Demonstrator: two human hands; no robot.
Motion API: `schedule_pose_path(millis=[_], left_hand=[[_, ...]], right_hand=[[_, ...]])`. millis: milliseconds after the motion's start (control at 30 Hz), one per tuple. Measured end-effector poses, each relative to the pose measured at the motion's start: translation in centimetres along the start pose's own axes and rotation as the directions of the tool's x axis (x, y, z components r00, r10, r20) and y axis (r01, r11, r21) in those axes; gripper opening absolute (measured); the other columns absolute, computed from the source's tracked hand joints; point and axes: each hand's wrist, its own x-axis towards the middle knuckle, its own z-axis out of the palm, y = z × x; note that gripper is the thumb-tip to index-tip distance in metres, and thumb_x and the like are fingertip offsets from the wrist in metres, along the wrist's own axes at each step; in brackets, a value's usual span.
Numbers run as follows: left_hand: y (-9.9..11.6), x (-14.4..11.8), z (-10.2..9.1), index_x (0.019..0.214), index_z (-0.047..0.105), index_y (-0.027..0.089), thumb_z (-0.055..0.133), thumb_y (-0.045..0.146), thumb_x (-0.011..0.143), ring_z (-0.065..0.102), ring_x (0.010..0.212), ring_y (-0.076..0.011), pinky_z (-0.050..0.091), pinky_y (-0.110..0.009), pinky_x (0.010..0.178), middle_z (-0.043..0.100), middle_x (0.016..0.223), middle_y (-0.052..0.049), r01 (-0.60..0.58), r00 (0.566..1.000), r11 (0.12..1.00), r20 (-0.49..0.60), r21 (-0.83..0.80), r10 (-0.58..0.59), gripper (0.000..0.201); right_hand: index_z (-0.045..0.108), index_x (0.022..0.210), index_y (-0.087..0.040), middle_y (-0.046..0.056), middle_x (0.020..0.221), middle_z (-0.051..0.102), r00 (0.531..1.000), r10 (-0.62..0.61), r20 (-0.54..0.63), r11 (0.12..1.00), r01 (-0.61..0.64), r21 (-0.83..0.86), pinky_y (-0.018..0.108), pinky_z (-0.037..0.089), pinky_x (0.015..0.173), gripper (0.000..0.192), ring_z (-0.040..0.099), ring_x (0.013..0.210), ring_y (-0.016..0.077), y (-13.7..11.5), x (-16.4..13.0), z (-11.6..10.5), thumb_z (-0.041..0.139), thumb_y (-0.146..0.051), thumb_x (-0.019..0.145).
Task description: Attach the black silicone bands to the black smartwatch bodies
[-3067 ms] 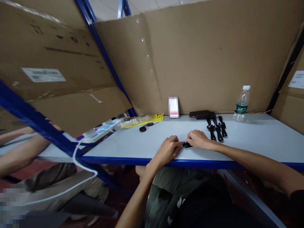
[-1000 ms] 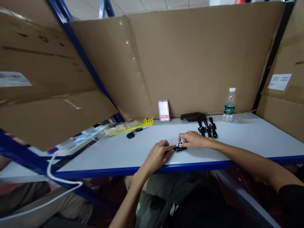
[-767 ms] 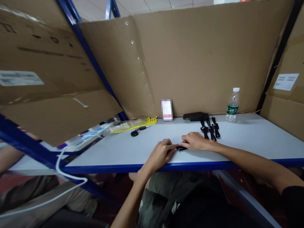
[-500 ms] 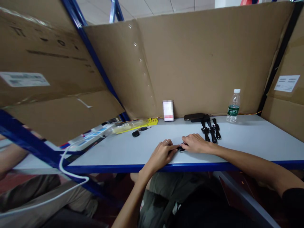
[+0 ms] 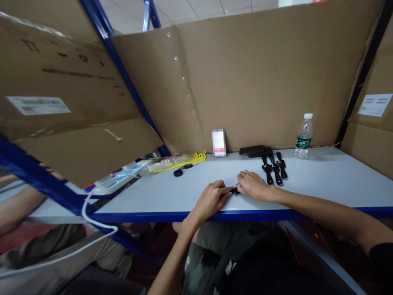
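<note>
Rising behind everything, a brown cardboard sheet (image 5: 239,82) backs the pale, blue-edged worktop (image 5: 172,196). To the left stands a taped cardboard box (image 5: 76,96) with a white label, and past it a co-worker's bare forearm (image 5: 24,207) shows. The person's own left hand (image 5: 211,196) and right hand (image 5: 253,186) meet near the front edge. At the left end of the worktop lies a power strip (image 5: 125,178); at the back right stands a clear bottle (image 5: 303,141) with a green label. Three black handled pieces (image 5: 278,176) lie side by side beyond the right hand, apart from it, just in front of a flat dark slab (image 5: 252,150). A key (image 5: 178,173) rests farther left.

Smallest is the black piece (image 5: 236,190) on the worktop between the hands, mostly hidden. The right fingers curl narrowly around it; the left forefinger reaches out to its near end, though I cannot tell whether the left thumb grips too. Compared with a second ago, the right hand has closed over the piece, covering more of it. Both hands therefore appear busy with this one piece, the row of three untouched.
</note>
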Motion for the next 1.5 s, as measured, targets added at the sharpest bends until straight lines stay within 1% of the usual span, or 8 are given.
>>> schedule_pose_path(millis=[167, 567, 767, 900, 1033, 1233, 1367, 1500], left_hand=[[0.1, 0.0, -0.1, 0.125, 0.072, 0.024, 0.053, 0.025, 0.101, 0.063, 0.095, -0.0226, 0.044, -0.036, 0.086, 0.067, 0.099, -0.008, 0.009, 1.0, 1.0, 0.017, 0.011, -0.009, 0.031], [0.1, 0.1, -0.1, 0.126, 0.072, 0.024, 0.053, 0.025, 0.101, 0.062, 0.095, -0.0227, 0.044, -0.036, 0.085, 0.066, 0.098, -0.008, 0.019, 1.0, 1.0, 0.023, 0.015, -0.019, 0.031], [0.1, 0.1, -0.1, 0.125, 0.072, 0.025, 0.053, 0.025, 0.101, 0.062, 0.094, -0.0226, 0.044, -0.036, 0.085, 0.066, 0.098, -0.008, 0.026, 1.0, 1.0, 0.015, 0.016, -0.026, 0.031], [0.1, 0.1, -0.1, 0.125, 0.072, 0.025, 0.053, 0.024, 0.101, 0.062, 0.095, -0.0228, 0.045, -0.036, 0.087, 0.066, 0.098, -0.008, 0.026, 1.0, 1.0, 0.007, 0.007, -0.026, 0.031], [0.1, 0.0, -0.1, 0.125, 0.072, 0.026, 0.054, 0.024, 0.1, 0.062, 0.094, -0.0228, 0.046, -0.035, 0.087, 0.066, 0.098, -0.008, 0.028, 1.0, 1.0, 0.001, 0.011, -0.028, 0.031], [0.0, 0.0, 0.0, 0.124, 0.073, 0.025, 0.054, 0.024, 0.1, 0.062, 0.094, -0.0226, 0.046, -0.035, 0.087, 0.066, 0.098, -0.008, 0.019, 1.0, 1.0, -0.008, 0.003, -0.019, 0.03], [0.0, 0.0, 0.1, 0.123, 0.073, 0.025, 0.054, 0.024, 0.1, 0.063, 0.094, -0.0223, 0.046, -0.035, 0.087, 0.067, 0.098, -0.008, 0.022, 1.0, 1.0, -0.015, 0.001, -0.022, 0.03], [0.0, 0.0, 0.1, 0.123, 0.073, 0.025, 0.055, 0.025, 0.1, 0.063, 0.093, -0.0221, 0.046, -0.035, 0.086, 0.067, 0.098, -0.008, 0.025, 1.0, 1.0, -0.018, 0.004, -0.025, 0.03]], right_hand=[[0.063, 0.108, -0.009, 0.017, 0.11, 0.067, 0.999, -0.039, -0.038, 0.999, 0.04, 0.009, 0.04, 0.042, 0.097, 0.021, 0.06, 0.108, 0.0274, 0.3, 0.2, 0.6, 0.049, -0.023, 0.101], [0.068, 0.102, -0.015, 0.009, 0.1, 0.068, 0.969, -0.231, -0.089, 0.962, 0.241, 0.13, 0.033, 0.042, 0.087, 0.027, 0.057, 0.099, 0.0219, 1.4, 0.2, 0.6, 0.051, -0.002, 0.086], [0.073, 0.081, -0.015, 0.011, 0.1, 0.068, 0.985, -0.137, -0.101, 0.988, 0.144, 0.063, 0.033, 0.041, 0.082, 0.023, 0.055, 0.098, 0.023, 1.9, 0.2, -0.3, 0.053, -0.006, 0.09], [0.074, 0.089, -0.013, 0.012, 0.1, 0.068, 0.988, -0.113, -0.107, 0.993, 0.116, 0.02, 0.034, 0.041, 0.081, 0.024, 0.055, 0.097, 0.0233, 2.1, 0.1, -0.1, 0.052, -0.004, 0.089], [0.075, 0.1, -0.018, 0.009, 0.101, 0.069, 0.975, -0.189, -0.113, 0.974, 0.201, 0.106, 0.032, 0.04, 0.084, 0.032, 0.056, 0.097, 0.0213, 2.0, -0.1, 0.0, 0.052, 0.001, 0.087], [0.074, 0.083, -0.015, 0.01, 0.098, 0.068, 0.98, -0.165, -0.111, 0.983, 0.172, 0.061, 0.033, 0.038, 0.08, 0.024, 0.055, 0.096, 0.0228, 1.8, 0.0, -0.3, 0.054, -0.004, 0.091], [0.074, 0.091, -0.014, 0.012, 0.1, 0.068, 0.986, -0.129, -0.105, 0.991, 0.13, 0.01, 0.034, 0.037, 0.079, 0.021, 0.055, 0.096, 0.0241, 2.1, -0.1, 0.0, 0.055, -0.004, 0.089], [0.075, 0.1, -0.018, 0.01, 0.103, 0.069, 0.98, -0.177, -0.087, 0.975, 0.186, 0.118, 0.033, 0.038, 0.083, 0.031, 0.056, 0.1, 0.0228, 2.0, -0.1, -0.2, 0.053, 0.0, 0.089]])
